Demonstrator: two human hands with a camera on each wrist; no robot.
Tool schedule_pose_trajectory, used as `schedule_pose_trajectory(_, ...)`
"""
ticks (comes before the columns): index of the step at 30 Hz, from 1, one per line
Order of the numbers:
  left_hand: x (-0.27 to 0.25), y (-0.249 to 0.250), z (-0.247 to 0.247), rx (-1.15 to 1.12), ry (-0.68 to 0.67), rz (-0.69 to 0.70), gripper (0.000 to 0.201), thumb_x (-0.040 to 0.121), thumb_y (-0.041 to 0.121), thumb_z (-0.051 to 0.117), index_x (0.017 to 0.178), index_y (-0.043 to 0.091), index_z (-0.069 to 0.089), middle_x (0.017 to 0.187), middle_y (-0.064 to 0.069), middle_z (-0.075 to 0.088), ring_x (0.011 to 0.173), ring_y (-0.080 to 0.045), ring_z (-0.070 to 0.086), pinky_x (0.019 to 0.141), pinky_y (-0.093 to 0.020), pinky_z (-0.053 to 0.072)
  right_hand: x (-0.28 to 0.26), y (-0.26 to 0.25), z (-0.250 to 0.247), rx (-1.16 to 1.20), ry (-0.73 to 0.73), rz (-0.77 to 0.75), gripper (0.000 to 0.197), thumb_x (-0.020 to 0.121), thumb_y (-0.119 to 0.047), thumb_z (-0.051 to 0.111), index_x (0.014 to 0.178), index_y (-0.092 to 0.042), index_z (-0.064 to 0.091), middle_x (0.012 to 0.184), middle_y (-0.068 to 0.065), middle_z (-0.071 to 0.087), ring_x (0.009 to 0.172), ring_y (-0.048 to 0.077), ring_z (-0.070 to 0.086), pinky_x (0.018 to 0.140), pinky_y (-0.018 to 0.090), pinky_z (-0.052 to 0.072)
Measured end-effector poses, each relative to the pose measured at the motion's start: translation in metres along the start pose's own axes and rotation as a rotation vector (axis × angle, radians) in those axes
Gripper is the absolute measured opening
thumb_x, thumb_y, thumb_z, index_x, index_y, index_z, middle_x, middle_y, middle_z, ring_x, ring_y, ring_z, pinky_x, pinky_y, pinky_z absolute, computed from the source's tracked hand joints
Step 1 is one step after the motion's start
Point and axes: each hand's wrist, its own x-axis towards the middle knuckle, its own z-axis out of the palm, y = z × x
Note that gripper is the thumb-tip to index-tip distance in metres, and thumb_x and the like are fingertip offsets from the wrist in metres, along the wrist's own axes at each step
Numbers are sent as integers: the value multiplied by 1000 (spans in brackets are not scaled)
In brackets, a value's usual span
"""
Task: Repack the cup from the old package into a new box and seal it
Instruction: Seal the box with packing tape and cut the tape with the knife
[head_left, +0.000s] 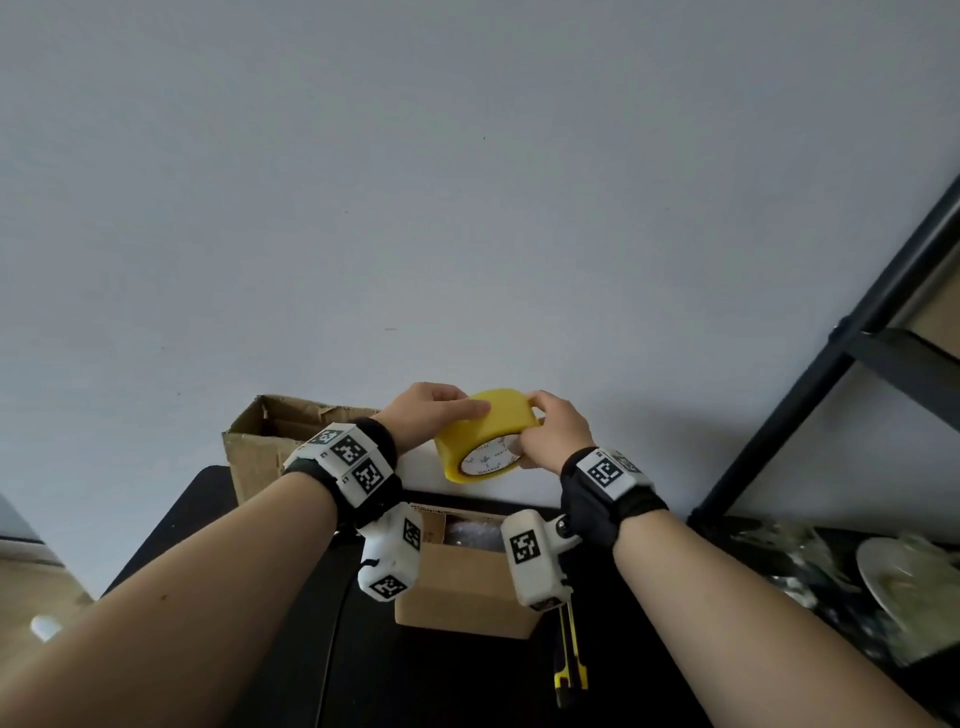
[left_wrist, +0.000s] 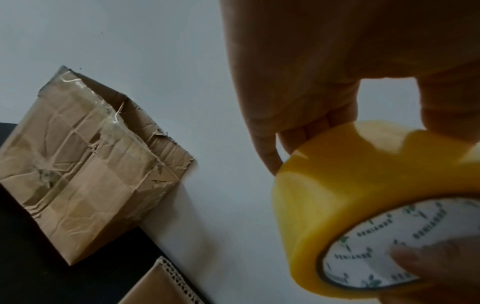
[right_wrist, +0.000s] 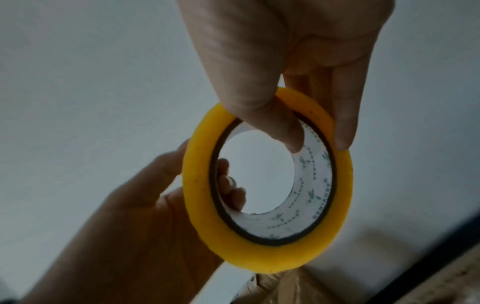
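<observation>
A yellow tape roll (head_left: 485, 434) with a white printed core is held up in front of the wall by both hands. My left hand (head_left: 457, 408) grips its outer band from the left, thumb and fingers (left_wrist: 298, 115) on the roll (left_wrist: 350, 185). My right hand (head_left: 532, 431) pinches the roll's (right_wrist: 259, 257) right rim, thumb (right_wrist: 272, 123) inside the core. The new cardboard box (head_left: 462, 587) stands below the hands, top open, with bubble wrap showing inside. The crumpled old box (head_left: 254, 447) (left_wrist: 85, 164) stands open at the back left. I cannot make out the cup.
A yellow and black utility knife (head_left: 569, 660) lies on the black table (head_left: 218, 597) beside the new box. At the right a white dish (head_left: 904, 582) lies among clear wrapping. A black shelf frame (head_left: 831, 332) rises at the right against the grey wall.
</observation>
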Motion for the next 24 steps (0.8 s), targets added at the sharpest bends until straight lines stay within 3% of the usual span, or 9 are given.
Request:
schedule_pose_trajectory(3, 0, -1, 0, -82, 4, 14, 43, 54, 55, 69, 76, 19, 65, 81, -1, 62, 84, -20, 58, 91, -38, 48, 1, 5, 1, 233, -46, 108, 49, 79, 6, 63, 118, -23, 54, 121, 14, 59, 103, 31, 63, 75, 40, 60)
schedule_pose_trajectory(6, -1, -1, 1, -116, -5, -4, 39, 57, 50, 69, 76, 16, 65, 80, -2, 61, 84, -21, 58, 91, -38, 48, 2, 7, 1, 266, -73, 134, 51, 81, 7, 63, 124, -19, 53, 122, 15, 59, 105, 32, 62, 77, 40, 60)
schedule_pose_trajectory(9, -1, 0, 6, -77, -15, -21, 37, 60, 50, 71, 75, 17, 65, 83, -4, 62, 83, -22, 57, 85, -38, 47, 1, 6, 1, -25, -44, -15, 49, 77, -7, 71, 120, -21, 54, 111, 6, 63, 96, 26, 65, 78, 38, 58)
schedule_pose_trajectory(12, -1, -2, 13, -33, -24, -20, 23, 81, 38, 69, 75, 17, 62, 85, -5, 63, 82, -21, 58, 79, -35, 46, -4, 2, 2, -278, -14, -152, 43, 75, -13, 71, 114, -26, 56, 105, 0, 65, 96, 24, 62, 76, 28, 49)
schedule_pose_trajectory(15, -1, -4, 14, -43, -26, -27, 18, 85, 33, 66, 78, 17, 64, 93, -9, 66, 88, -24, 61, 87, -38, 48, -5, 2, 1, -289, 31, -156, 46, 77, -12, 69, 119, -28, 57, 109, 0, 65, 99, 23, 61, 76, 24, 44)
schedule_pose_trajectory(18, -1, -5, 10, -19, -30, -36, 18, 81, 36, 69, 77, 18, 65, 98, -11, 67, 97, -27, 61, 94, -41, 46, -6, 2, 0, -342, 62, -171, 46, 79, -12, 66, 120, -31, 56, 109, -1, 66, 97, 23, 62, 76, 26, 47)
schedule_pose_trajectory(21, 2, -3, 13, 22, -22, -46, 29, 79, 42, 69, 82, 14, 66, 97, -11, 68, 92, -26, 63, 89, -37, 48, -11, -3, 1, -425, 100, -223, 42, 79, -16, 62, 116, -34, 57, 103, -4, 68, 92, 23, 63, 69, 25, 45)
schedule_pose_trajectory(24, 4, 1, 15, 51, -11, -46, 24, 84, 39, 64, 82, 15, 63, 90, -7, 65, 83, -21, 61, 81, -32, 49, -14, -9, 3, -453, 120, -253, 36, 80, -21, 62, 113, -33, 58, 97, -5, 69, 89, 23, 64, 67, 25, 44)
